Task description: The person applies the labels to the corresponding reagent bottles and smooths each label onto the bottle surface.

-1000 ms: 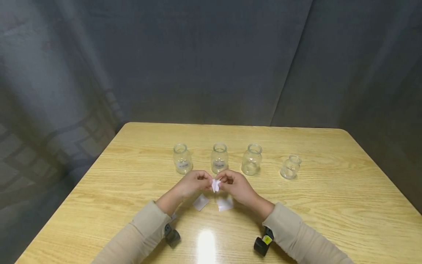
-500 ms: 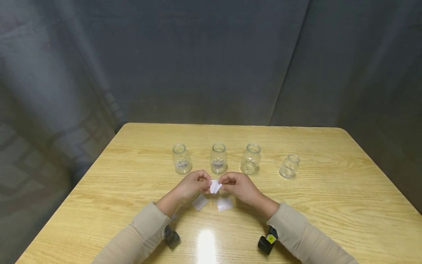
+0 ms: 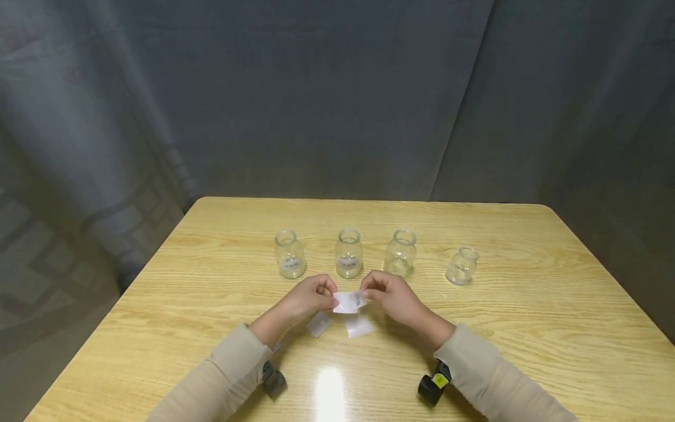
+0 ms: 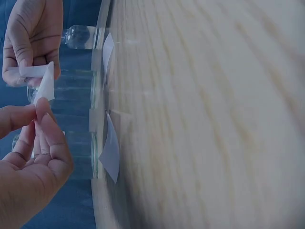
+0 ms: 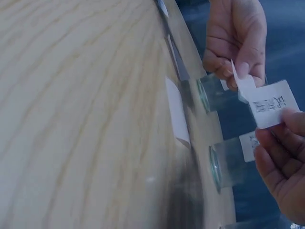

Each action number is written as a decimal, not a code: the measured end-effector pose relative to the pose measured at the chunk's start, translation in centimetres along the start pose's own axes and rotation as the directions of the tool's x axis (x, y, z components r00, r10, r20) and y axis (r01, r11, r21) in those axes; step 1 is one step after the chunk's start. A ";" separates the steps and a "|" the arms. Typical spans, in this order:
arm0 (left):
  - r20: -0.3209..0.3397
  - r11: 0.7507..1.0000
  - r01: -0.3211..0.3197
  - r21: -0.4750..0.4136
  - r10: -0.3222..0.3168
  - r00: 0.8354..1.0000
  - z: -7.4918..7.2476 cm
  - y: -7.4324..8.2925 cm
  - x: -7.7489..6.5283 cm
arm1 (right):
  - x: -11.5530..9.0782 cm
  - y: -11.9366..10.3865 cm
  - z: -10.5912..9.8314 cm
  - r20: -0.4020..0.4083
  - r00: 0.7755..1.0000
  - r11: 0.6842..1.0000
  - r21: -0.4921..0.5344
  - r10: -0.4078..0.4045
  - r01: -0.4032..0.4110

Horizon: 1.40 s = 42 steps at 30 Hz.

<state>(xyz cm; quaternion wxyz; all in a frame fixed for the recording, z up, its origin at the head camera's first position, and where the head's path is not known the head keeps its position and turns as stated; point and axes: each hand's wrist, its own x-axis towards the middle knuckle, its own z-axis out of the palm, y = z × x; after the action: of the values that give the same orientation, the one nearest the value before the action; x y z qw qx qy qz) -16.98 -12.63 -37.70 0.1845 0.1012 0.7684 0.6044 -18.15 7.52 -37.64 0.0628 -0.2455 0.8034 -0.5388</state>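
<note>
My left hand (image 3: 312,296) pinches a white backing paper (image 3: 344,303) between thumb and fingers. In my right hand (image 3: 391,297), a white sticker label (image 5: 274,106) with dark print is pinched by one edge. Label and backing still join, with a bend between them, as the right wrist view shows. Both are held up over the table, in front of the jars. Below the hands lie two white paper pieces, one at left (image 3: 319,324) and one at right (image 3: 360,326). Part of another white piece (image 3: 276,347) shows beside the left sleeve.
Behind the hands stand two glass jars with labels, the left jar (image 3: 289,255) and the middle jar (image 3: 348,253). A third jar (image 3: 400,255) without a visible label and a smaller jar (image 3: 462,266) stand to their right on the wooden table (image 3: 527,328). A grey curtain hangs behind.
The right hand has moved rightward, away from the left. The folded white paper between them has spread open, and print now shows on the right part. The left hand has hardly moved.
</note>
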 end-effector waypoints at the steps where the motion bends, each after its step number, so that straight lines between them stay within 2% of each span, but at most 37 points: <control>1: -0.001 1.000 0.003 -0.002 -0.003 1.000 0.0 0.0 0.0 | 0.0 0.0 -0.1 -0.011 1.000 1.000 -0.001 0.007 -0.007; 7: 0.032 0.999 0.027 -0.022 -0.026 0.999 0.3 -0.2 0.3 | 0.0 0.2 -0.5 -0.019 1.000 0.999 0.052 0.011 -0.010; 13: 0.084 1.000 0.018 0.023 -0.020 0.996 0.8 -0.2 0.6 | -0.1 0.1 -0.7 -0.026 1.000 0.999 0.048 0.014 -0.013; 20: 0.063 0.999 0.009 0.043 -0.012 0.998 1.1 0.3 1.1 | -0.3 -0.4 -1.2 -0.070 0.997 0.999 0.049 0.015 -0.011; 26: 0.054 1.000 0.012 0.003 -0.012 0.998 2.0 0.9 1.7 | -0.4 -0.3 -1.6 -0.098 0.995 0.999 0.048 0.018 -0.013; 32: 0.038 0.998 -0.021 -0.064 0.023 0.999 3.0 1.3 2.6 | -0.4 -0.4 -1.9 -0.131 0.991 0.999 0.032 0.029 -0.025; 37: 0.023 0.997 -0.029 -0.068 0.030 0.999 3.8 1.6 3.1 | -0.3 -0.8 -2.2 -0.146 0.988 0.999 0.032 0.039 -0.035; 42: 0.050 0.996 -0.018 -0.087 0.022 0.998 4.4 2.0 3.4 | -0.2 -1.2 -2.4 -0.146 0.989 0.999 0.041 0.016 -0.010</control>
<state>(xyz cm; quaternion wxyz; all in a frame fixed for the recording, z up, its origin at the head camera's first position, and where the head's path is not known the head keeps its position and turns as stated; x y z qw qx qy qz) -18.41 -6.89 -37.25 0.2024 0.1162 0.7355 0.6361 -18.50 9.24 -35.60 0.0124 -0.1987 0.7965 -0.5710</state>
